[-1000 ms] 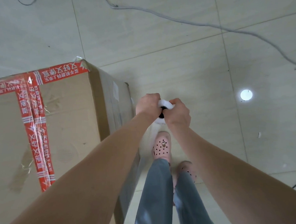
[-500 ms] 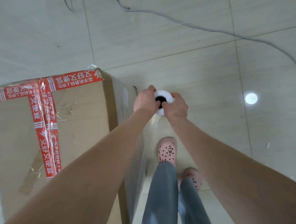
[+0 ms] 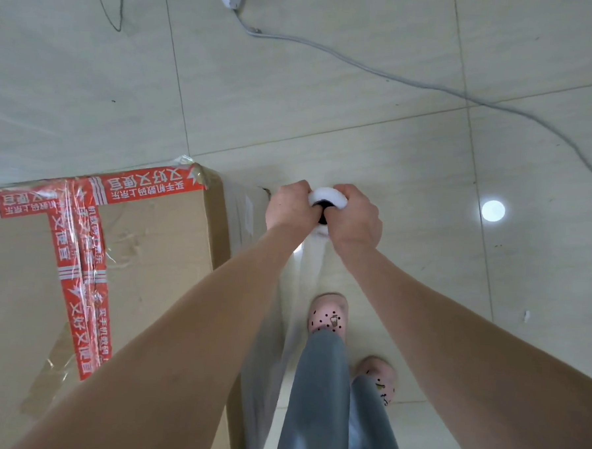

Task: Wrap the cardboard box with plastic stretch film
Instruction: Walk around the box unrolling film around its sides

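Both hands are closed around the upper end of the roll of stretch film (image 3: 327, 199). The left hand (image 3: 290, 207) is on its left side and the right hand (image 3: 355, 215) on its right, fingers curled over the white rim and into the dark core. Gripping the core from two sides probably lets the roll turn and pay out while the person steers it. It also holds the roll upright, so the sheet comes off flat against a vertical face.

The roll hangs just beyond the far right corner of the cardboard box (image 3: 149, 251), which stands on the tiled floor (image 3: 329, 88) to the person's left. From under the hands a translucent band of film (image 3: 304, 269) runs down and back along the right side of the box, where the surface looks glossy, as if already covered. The top of the box carries crossed strips of red tape (image 3: 79, 281) and shows no full layer of film.

The person stands close to that side, pink clogs (image 3: 327, 315) pointing toward the corner. This suggests the step in hand is carrying the roll round the corner onto the far face. Holding it near the edge should keep the film taut there. A grey cable (image 3: 398, 82) lies across the floor ahead and could catch a foot.
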`<action>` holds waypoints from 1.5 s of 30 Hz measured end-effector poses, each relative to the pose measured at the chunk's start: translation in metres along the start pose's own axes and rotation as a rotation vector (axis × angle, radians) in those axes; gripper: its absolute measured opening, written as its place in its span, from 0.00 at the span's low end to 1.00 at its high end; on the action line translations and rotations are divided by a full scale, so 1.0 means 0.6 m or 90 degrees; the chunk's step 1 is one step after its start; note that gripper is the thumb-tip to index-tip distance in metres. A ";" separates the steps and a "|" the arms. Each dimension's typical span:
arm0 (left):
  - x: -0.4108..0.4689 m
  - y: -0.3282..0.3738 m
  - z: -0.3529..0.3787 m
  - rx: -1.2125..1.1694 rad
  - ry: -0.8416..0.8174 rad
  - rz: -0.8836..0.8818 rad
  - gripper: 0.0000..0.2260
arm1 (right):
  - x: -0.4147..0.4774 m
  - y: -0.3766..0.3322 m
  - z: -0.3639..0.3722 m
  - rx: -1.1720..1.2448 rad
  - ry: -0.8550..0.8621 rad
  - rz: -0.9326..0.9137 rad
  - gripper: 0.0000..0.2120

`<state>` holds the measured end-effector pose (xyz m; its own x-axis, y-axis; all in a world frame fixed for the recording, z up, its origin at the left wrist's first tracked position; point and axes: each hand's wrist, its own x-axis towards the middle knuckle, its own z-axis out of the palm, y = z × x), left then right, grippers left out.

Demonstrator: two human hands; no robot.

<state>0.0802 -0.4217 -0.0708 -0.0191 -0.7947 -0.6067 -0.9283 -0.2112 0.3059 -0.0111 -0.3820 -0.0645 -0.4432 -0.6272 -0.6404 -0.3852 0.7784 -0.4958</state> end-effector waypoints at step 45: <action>0.153 0.007 -0.133 -0.140 -0.011 -0.227 0.09 | 0.145 -0.206 0.025 -0.015 -0.225 0.015 0.21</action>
<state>0.1044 -0.5412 -0.0666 0.2819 -0.6403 -0.7145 -0.7760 -0.5901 0.2227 0.0101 -0.5324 -0.0679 -0.1460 -0.5576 -0.8172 -0.3980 0.7893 -0.4675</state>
